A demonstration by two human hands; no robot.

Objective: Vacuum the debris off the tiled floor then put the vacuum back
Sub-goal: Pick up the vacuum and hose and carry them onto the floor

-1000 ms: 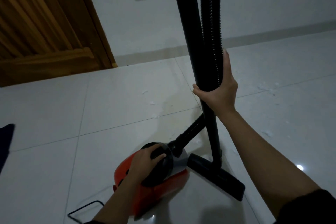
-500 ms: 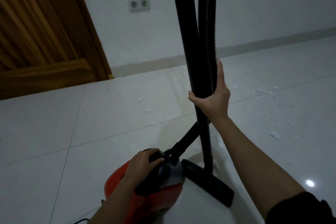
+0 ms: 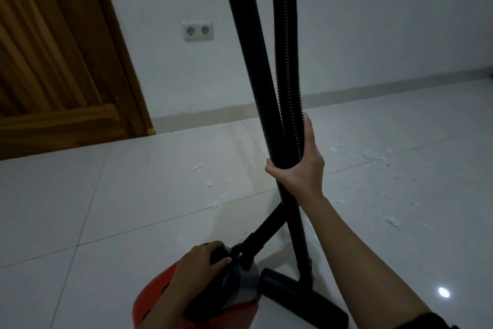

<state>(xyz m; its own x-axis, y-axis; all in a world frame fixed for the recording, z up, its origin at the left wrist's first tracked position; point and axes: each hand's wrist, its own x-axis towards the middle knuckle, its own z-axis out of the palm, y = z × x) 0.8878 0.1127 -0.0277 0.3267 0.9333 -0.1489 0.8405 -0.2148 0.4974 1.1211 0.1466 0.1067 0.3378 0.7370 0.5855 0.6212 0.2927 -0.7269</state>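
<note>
A red and black vacuum body sits on the white tiled floor at the bottom centre. My left hand grips the black handle on top of it. My right hand is closed around the upright black wand and the ribbed hose together, at mid height. The black floor nozzle rests flat on the tiles just right of the body. Small white scraps of debris lie scattered on the tiles beyond the wand, and more debris lies left of it.
A wooden door stands at the back left. A white double wall socket is low on the white wall, with a skirting strip along the floor. A ceiling light reflects off the tile at the right.
The view has tilted up and shifted right, so the vacuum body sits lower in frame. Both hands keep their grips; the wand stays upright.
</note>
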